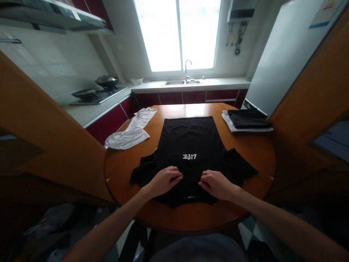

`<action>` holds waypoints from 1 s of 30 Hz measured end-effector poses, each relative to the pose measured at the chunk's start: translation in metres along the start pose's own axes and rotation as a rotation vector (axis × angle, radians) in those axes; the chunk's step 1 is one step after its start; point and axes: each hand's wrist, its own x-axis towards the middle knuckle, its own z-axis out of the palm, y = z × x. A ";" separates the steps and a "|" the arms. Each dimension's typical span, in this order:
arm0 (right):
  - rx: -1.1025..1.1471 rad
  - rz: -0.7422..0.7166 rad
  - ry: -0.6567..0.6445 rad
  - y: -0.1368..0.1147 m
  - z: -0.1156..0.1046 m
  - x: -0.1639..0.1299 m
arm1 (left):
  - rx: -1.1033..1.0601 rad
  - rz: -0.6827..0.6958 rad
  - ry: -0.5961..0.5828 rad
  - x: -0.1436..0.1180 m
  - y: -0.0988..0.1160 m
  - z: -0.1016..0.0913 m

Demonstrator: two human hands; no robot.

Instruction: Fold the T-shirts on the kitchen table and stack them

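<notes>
Lying lengthwise, collar nearest, the black T-shirt (191,145) has both hands (191,182) resting flat.

Blown-out window (178,34) backlight, dim foreground, perhaps slight softness, strong fisheye warp at edges.

Left hand (165,181) and right hand (215,183) palms down, fingers curled, close together.

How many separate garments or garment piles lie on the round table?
3: a black T-shirt spread at the centre under both hands, a white garment at left, a folded pile at right; its count is unclear.
</notes>
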 end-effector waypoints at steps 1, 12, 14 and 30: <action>0.019 0.017 0.048 0.002 0.002 0.004 | 0.035 -0.016 0.053 0.002 -0.003 0.003; -0.006 0.068 0.131 0.019 0.037 0.027 | 0.184 -0.283 0.276 -0.016 -0.038 -0.004; 0.021 0.063 0.160 0.013 0.031 0.041 | 0.259 -0.511 0.430 -0.036 -0.056 -0.023; 0.860 0.078 0.132 -0.041 0.039 0.122 | -0.174 -0.709 0.732 -0.054 -0.054 -0.059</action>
